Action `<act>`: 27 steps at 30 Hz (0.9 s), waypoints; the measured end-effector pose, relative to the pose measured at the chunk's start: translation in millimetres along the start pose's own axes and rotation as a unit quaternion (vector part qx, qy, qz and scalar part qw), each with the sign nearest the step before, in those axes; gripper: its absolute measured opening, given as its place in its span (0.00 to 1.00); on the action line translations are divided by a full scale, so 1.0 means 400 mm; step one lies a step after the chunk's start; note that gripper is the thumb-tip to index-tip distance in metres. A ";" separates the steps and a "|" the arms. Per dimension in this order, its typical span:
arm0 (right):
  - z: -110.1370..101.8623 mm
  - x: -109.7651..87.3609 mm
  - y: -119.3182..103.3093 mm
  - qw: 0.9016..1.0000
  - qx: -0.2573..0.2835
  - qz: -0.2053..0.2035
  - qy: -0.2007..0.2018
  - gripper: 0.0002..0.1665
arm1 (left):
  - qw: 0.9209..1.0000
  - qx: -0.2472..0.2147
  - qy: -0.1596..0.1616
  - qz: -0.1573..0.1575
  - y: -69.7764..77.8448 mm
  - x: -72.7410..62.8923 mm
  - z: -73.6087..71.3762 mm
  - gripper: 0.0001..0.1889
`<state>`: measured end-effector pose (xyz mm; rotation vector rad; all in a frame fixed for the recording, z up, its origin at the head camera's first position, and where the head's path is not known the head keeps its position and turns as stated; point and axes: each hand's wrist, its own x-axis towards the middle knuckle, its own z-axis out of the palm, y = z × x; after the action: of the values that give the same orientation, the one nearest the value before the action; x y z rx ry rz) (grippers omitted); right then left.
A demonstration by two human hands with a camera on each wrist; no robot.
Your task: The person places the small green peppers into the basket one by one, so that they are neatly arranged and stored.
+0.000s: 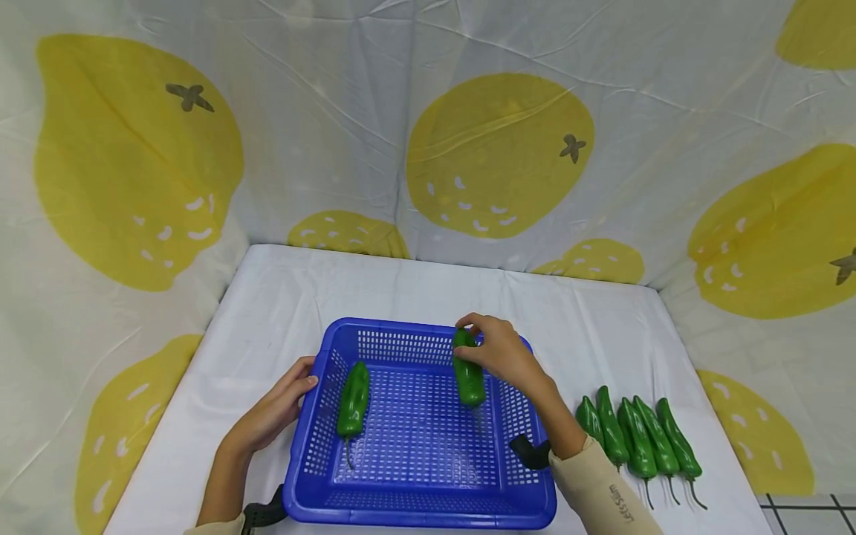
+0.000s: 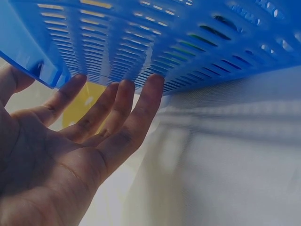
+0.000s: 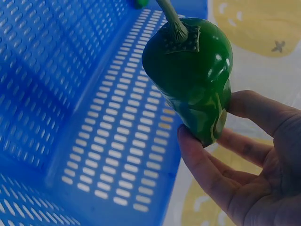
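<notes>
A blue plastic basket with slotted walls stands in the middle of the table. My left hand grips its left rim, thumb at the rim and fingertips against the outside wall. Above the right part of the basket, my right hand pinches a green pepper near its narrow end. This pepper's stem points away from the hand. A second green pepper lies inside along the basket's left side, stem toward the front.
To the right of the basket, several more green peppers lie side by side on the white tablecloth, close to the right forearm. A lemon-print cloth hangs behind and at both sides of the table.
</notes>
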<state>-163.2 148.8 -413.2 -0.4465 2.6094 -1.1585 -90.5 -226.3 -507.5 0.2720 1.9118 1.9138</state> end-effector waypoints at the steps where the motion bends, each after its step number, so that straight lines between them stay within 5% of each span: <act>1: 0.006 0.001 -0.006 1.000 -0.001 -0.003 -0.001 0.24 | 1.000 -0.001 -0.001 0.001 0.000 0.000 0.000 0.24; 27: 0.150 0.052 -0.061 0.999 0.014 -0.011 -0.042 0.25 | 1.000 0.007 0.008 -0.007 0.002 0.000 0.002 0.24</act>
<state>-157.3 85.1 -436.0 -0.5086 2.5203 -1.1573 -90.1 -225.5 -506.6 0.2485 1.9324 1.8993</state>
